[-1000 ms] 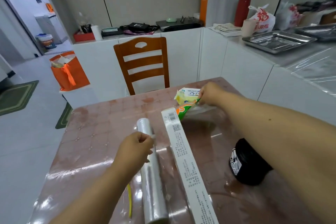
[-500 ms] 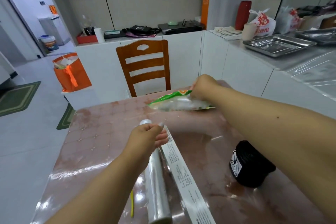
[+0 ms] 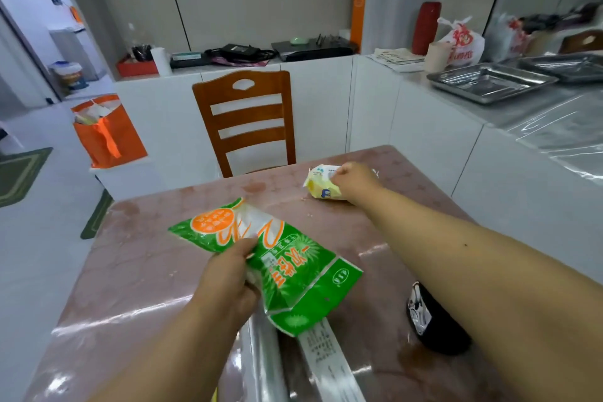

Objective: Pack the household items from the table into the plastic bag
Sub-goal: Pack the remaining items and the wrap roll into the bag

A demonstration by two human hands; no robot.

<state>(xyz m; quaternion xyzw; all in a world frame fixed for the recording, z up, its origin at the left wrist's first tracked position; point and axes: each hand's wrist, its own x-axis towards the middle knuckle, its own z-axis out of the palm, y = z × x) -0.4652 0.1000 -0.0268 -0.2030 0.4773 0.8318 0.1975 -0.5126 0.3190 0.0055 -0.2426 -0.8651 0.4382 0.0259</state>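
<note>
Both forearms reach forward over the glossy reddish-brown patterned desk (image 3: pixel 137 274), with a brown wooden slat-back chair (image 3: pixel 244 121) at its far edge. The left hand (image 3: pixel 225 284) holds its grip pinched on the green and orange printed plastic bag (image 3: pixel 280 258), raised near desk centre. The right hand (image 3: pixel 355 181), far out, has its grip curled onto a small yellow and white packet (image 3: pixel 321 186) lying on the desk.

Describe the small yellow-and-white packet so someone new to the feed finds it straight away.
Start at the wooden chair behind the pinkish table. On the table's far right end, the right hand rests on the small yellow-and-white packet. It is the only pale, soft pack there; the green bag in the left hand is larger.
</note>
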